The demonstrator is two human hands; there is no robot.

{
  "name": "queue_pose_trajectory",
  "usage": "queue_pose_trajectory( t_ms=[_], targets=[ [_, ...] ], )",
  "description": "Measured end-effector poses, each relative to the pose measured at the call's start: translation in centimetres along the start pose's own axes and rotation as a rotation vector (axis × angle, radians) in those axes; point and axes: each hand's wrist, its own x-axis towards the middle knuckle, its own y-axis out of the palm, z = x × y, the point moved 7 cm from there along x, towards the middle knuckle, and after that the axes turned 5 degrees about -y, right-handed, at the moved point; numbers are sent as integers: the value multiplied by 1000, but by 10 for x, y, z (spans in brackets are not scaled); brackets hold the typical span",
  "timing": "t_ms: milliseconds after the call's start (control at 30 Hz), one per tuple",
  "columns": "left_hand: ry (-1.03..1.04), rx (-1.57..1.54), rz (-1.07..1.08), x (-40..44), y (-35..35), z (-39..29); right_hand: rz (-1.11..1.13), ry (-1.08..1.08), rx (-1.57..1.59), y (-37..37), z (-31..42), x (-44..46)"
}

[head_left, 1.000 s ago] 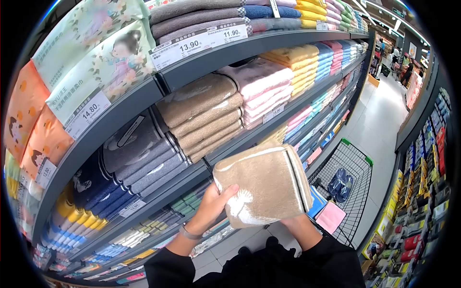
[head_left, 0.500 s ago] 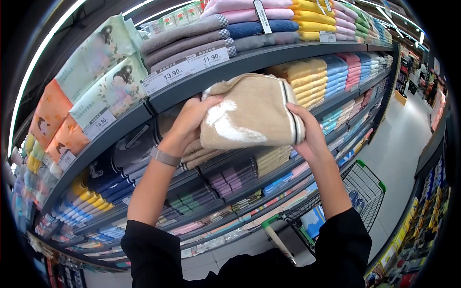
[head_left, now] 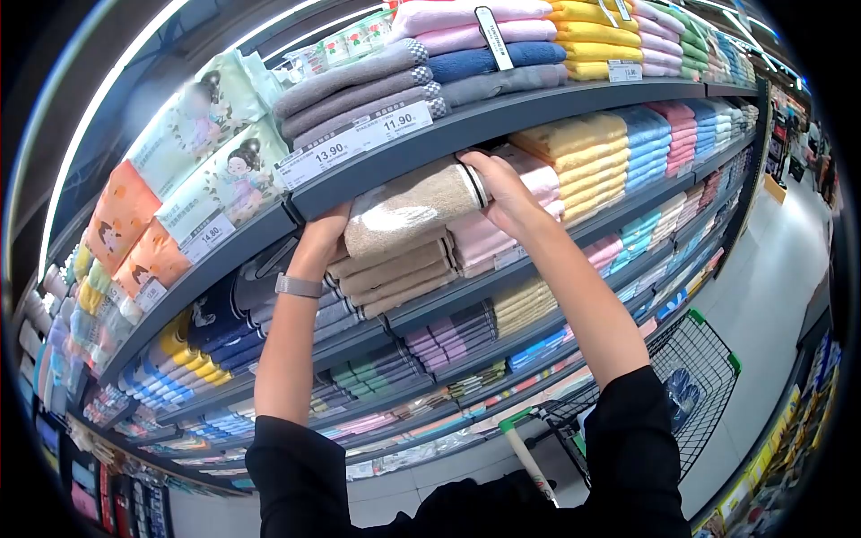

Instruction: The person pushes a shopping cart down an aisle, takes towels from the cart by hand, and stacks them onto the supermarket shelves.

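A folded beige towel [head_left: 408, 208] with a white pattern and dark edge stripes is held between my two hands, over a stack of similar beige towels [head_left: 395, 274] on the shelf. At its left end is my left hand [head_left: 330, 229], partly hidden, with a grey band on the wrist. My right hand [head_left: 504, 193] grips its striped right end. To the right of the beige stack lie pink towels [head_left: 529, 184], and to its left are grey-blue ones.
The upper shelf edge [head_left: 502, 112] runs just above my hands, with grey towels [head_left: 354, 90] and price labels. Yellow towels [head_left: 574, 152] are stacked right. A wire shopping cart [head_left: 708, 394] stands lower right in the aisle, holding dark blue slippers [head_left: 682, 394].
Both hands have carried the beige towel forward and onto the beige stack, beneath the upper shelf. The view has shifted slightly, and the cart appears farther right.
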Motion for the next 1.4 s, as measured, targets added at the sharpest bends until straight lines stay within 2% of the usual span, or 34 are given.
queue_pose_trajectory(
  t_ms=[100, 133, 233, 333, 433, 467, 567, 667, 767, 800, 933, 1000, 1100, 1200, 1267, 1400],
  targets=[
    [130, 230, -76, 6, -6, -4, -59, -17, -294, 1, 1, -11],
    [170, 319, -107, 5, -8, -8, -13, -60, -368, -2, -3, -4],
    [-26, 176, -75, 23, -19, 23, 78, -153, -510, -3, -6, 4],
    [-286, -178, -16, 11, -25, 35, 36, -105, -601, -1, -6, 10],
    [-313, -407, -2, 9, -43, 48, 154, -50, -597, 17, -3, 11],
    [-380, -422, -48, 7, -53, 56, 159, -64, -590, 24, 0, 10],
    [-345, -469, 26, 22, -82, 76, 154, -113, -602, 42, -1, 9],
    [-303, -500, -33, 31, -97, 83, 116, -252, -684, 47, -14, 20],
    [-275, -467, -107, 24, -92, 72, 237, -297, -915, 58, -14, 15],
    [-244, -440, -125, 25, -93, 68, 270, -250, -954, 60, -15, 13],
    [-25, -124, -233, 37, -106, 57, 239, -352, -1086, 59, -19, 14],
    [155, 235, -324, 38, -112, 43, 202, -431, -1072, 62, -19, 10],
    [435, 905, -424, 30, -106, 23, 186, -416, -1167, 65, -19, 9],
    [571, 1279, -396, 17, -96, 17, 149, -458, -1252, 67, -16, 9],
    [635, 1304, -374, 18, -98, 20, 122, -464, -1297, 66, -17, 11],
    [811, 1150, -400, 40, -121, 67, 77, -486, -1347, 65, -21, 13]
  ],
)
